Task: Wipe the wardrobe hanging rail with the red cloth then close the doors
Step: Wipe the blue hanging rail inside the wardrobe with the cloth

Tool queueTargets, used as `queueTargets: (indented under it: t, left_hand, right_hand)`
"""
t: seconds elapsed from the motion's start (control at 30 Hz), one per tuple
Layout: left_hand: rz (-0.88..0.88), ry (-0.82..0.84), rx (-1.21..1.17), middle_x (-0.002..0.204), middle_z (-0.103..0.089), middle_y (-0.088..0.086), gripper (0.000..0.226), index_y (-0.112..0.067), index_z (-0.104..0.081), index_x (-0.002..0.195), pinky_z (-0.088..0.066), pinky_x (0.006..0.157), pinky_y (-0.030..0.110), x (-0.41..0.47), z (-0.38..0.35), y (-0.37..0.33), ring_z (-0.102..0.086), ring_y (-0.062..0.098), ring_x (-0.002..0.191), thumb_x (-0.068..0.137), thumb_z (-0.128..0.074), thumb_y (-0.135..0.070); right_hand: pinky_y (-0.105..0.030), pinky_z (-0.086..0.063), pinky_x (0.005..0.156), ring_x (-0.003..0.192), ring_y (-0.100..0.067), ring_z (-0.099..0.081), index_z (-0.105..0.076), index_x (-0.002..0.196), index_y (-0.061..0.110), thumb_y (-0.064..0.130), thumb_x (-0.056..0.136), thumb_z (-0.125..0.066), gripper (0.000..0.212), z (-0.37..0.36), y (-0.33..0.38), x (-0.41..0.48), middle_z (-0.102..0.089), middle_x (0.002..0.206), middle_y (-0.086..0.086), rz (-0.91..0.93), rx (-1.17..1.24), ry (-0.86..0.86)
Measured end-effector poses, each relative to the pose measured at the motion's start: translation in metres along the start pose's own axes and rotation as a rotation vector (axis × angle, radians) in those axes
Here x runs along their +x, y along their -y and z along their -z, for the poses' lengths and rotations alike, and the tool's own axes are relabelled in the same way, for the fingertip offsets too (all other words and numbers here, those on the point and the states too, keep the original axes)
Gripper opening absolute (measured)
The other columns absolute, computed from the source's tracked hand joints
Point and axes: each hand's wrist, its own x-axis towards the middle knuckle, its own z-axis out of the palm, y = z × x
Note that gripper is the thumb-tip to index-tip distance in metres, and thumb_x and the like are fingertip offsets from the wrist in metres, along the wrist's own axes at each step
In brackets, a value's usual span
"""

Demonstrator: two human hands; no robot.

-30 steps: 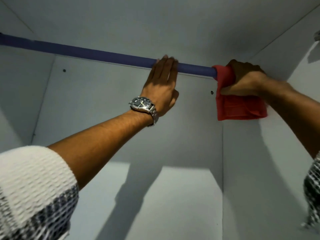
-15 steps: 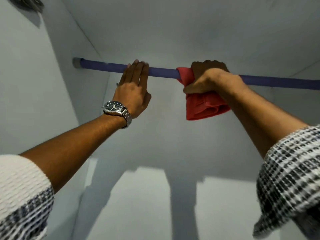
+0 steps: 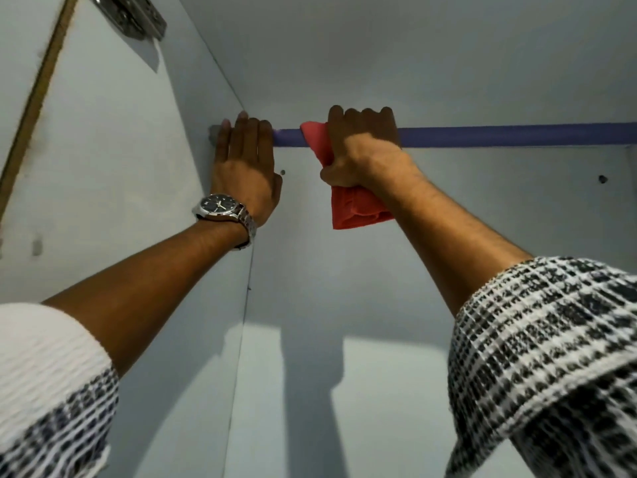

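A blue hanging rail (image 3: 510, 135) runs across the top of the white wardrobe from the left wall to the right edge of view. My right hand (image 3: 362, 146) grips the rail through a red cloth (image 3: 355, 208), which is wrapped around the rail and hangs below my fist. My left hand (image 3: 246, 167), with a metal wristwatch, rests over the rail's left end next to the side wall, fingers together and laid on the rail. A short bare stretch of rail shows between the two hands.
The white left side panel (image 3: 113, 160) carries a metal hinge (image 3: 134, 15) near its top. The back panel (image 3: 344, 270) has small holes. A wooden door edge (image 3: 34, 98) shows at far left.
Both hands have slid left along the rail, the cloth moving from the right end toward the left end. My left hand now sits against the left wall. The view has swung left.
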Motion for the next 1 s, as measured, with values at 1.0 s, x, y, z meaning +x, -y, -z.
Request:
queueTargets:
  t: [1.0]
  left_hand:
    - [-0.061,-0.143,-0.143,0.168,-0.004,0.022,0.091,0.002,-0.003,0.158,-0.005,0.130,0.047,-0.011,-0.019,-0.117,-0.002,0.039,0.157,0.095,-0.053,-0.039]
  right_hand:
    - [-0.036,-0.046,0.110,0.138,-0.022,-0.050,-0.039,0.151,0.012,0.029,0.103,-0.054,0.053,-0.079,-0.137,-0.048,-0.051,0.150,-0.002,0.200,-0.659,-0.831]
